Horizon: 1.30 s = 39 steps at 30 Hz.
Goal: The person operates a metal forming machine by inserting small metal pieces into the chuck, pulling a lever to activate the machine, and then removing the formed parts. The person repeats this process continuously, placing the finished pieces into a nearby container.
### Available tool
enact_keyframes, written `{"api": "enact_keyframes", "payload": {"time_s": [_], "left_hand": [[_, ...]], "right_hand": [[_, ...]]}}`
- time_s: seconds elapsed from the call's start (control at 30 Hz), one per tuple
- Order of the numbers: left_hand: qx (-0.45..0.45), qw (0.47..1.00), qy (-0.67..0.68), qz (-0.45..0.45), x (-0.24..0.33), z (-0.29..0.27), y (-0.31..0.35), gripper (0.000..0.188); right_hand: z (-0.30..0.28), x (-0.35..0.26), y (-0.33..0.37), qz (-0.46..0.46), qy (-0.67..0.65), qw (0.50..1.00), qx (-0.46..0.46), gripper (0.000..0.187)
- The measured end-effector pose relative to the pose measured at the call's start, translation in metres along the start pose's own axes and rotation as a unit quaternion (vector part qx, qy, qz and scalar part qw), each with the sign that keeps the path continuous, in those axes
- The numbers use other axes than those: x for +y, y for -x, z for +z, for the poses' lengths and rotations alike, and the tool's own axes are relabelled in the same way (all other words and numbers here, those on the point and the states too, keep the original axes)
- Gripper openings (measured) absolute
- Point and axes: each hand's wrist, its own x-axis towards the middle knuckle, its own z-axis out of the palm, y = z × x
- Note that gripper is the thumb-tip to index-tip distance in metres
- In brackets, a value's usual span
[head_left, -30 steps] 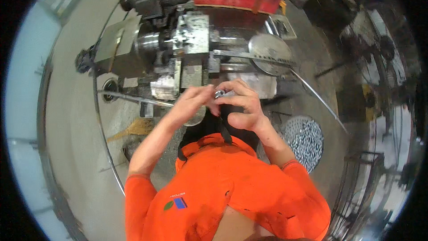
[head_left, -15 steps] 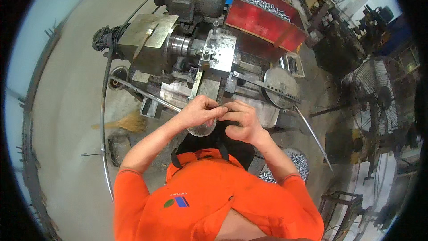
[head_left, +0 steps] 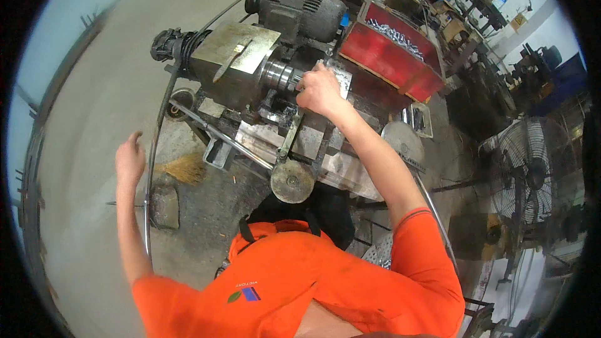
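Your orange shirt fills the foreground, bare forearms reaching out from its short sleeves. In front of your waist, a round metal disc sits well apart from both hands. Out to the side, your left hand hangs in the air near a long curved rod, its fingers loosely bent, one pointing away from you, with nothing visible in their hold.

Across the machine, your right arm stretches forward and inward, bringing your right hand, back upward, over the metal block. The shiny steel spindle lies just to the left of that hand's fingers, which are bent toward it; the hand covers their grip, so how far they are closed, and on what, cannot be told. Left of the spindle stands the grey housing, a brush-like tool lying on top. Farther off are the ribbed motor and a red box holding small silver pieces.
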Motion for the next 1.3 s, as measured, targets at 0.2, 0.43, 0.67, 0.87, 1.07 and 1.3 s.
{"api": "enact_keyframes", "payload": {"time_s": [0.2, 0.43, 0.67, 0.87, 1.07, 1.3], "left_hand": [[-0.161, 0.952, 0.211, -0.153, -0.038, 0.016, 0.068, 0.034], [-0.106, 0.974, 0.104, -0.170, -0.034, 0.053, 0.073, 0.028], [-0.100, 0.982, -0.020, -0.160, -0.027, 0.050, 0.070, 0.021], [-0.001, 0.961, -0.275, 0.004, -0.179, 0.041, 0.006, 0.005], [-0.003, 0.958, -0.286, -0.010, -0.229, 0.051, -0.021, 0.005], [0.297, 0.954, -0.026, 0.034, -0.094, 0.080, -0.046, 0.027]], "right_hand": [[0.033, 0.007, -0.025, 0.100, -0.029, 0.991, -0.087, 0.023], [0.045, 0.009, -0.030, 0.026, -0.044, 0.997, -0.051, 0.022], [0.049, 0.003, -0.032, 0.015, -0.011, 0.998, -0.062, 0.019], [0.041, 0.001, -0.028, 0.006, -0.018, 0.999, -0.032, 0.024], [0.035, -0.008, -0.032, 0.028, 0.033, 0.997, -0.060, 0.026], [-0.006, 0.010, 0.044, -0.039, -0.097, 0.979, 0.174, 0.035]]}}
